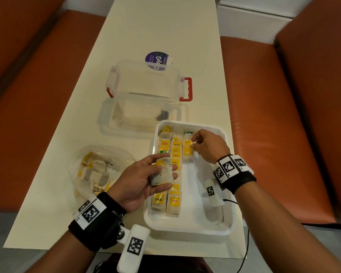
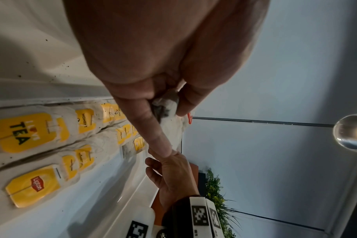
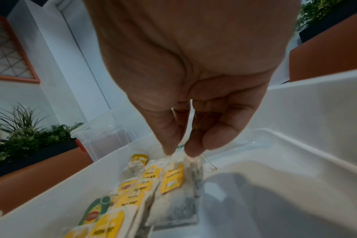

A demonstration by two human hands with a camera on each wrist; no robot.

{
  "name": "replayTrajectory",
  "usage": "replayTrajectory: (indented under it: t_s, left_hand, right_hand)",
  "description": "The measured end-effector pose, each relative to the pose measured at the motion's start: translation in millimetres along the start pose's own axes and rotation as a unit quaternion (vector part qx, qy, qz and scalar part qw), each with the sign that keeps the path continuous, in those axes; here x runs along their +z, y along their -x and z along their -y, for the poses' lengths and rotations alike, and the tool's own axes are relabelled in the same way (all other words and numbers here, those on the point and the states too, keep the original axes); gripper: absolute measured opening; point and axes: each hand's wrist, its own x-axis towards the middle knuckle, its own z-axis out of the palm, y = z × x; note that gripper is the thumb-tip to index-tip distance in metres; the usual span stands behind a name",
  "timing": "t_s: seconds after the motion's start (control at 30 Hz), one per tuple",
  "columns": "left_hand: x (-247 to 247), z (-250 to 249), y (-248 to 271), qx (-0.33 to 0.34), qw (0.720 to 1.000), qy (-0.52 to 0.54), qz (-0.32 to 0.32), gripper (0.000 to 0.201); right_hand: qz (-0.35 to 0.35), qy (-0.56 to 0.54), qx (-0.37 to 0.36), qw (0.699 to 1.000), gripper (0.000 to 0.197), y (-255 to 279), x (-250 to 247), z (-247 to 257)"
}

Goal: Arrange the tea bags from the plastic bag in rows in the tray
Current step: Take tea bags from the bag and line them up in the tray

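Rows are filling: the right hand (image 1: 209,147) pinches the top of a tea bag (image 3: 173,207) heading the short third row in the white tray (image 1: 227,211). The left hand (image 1: 146,180), just beside those rows, grips a spare tea bag (image 1: 161,173). More wait in the plastic bag (image 1: 81,170) outside that wrist. Next, I'd guess, comes laying the spare below the right fingertips.
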Motion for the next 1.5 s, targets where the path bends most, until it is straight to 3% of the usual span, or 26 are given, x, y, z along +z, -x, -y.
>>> replayTrajectory:
  t_s: [0.4,0.7,0.9,1.0,1.07,1.13,1.3,1.5]
  left_hand:
    - [1.0,4.1,-9.2,0.029,0.999,0.024,-0.027,0.025]
    - [8.5,6.0,-11.9,0.051,0.997,0.064,-0.013,0.022]
    - [10.2,7.4,-10.3,0.048,0.989,0.139,0.008,0.017]
    - [4.0,5.2,-10.4,0.039,0.987,0.156,-0.010,0.012]
    - [0.2,3.4,-11.0,0.026,0.988,0.147,-0.032,0.013]
    - [-0.9,2.4,-10.6,0.009,0.992,0.121,-0.042,0.028]
    - [4.4,2.5,-6.1,-0.054,0.998,-0.001,-0.007,0.048]
    - [9.7,3.9,-2.4,-0.094,0.993,-0.050,0.057,0.042]
  right_hand:
    - [-0.010,-0.164,-0.069,0.984,0.014,70.2,-6.9,29.3]
    - [0.025,-0.168,-0.063,0.983,0.027,96.6,1.0,38.5]
    - [0.027,-0.193,-0.072,0.978,0.015,98.8,4.9,41.3]
    - [0.033,-0.209,-0.090,0.973,0.011,100.4,1.1,40.3]
    - [0.038,-0.212,-0.101,0.971,0.008,101.7,-2.3,39.9]
    - [0.044,-0.224,-0.116,0.967,0.007,102.8,-6.0,40.1]
    - [0.058,-0.265,-0.156,0.950,0.010,103.9,-16.5,42.2]
    - [0.084,-0.321,-0.158,0.930,0.016,101.1,-26.8,37.5]
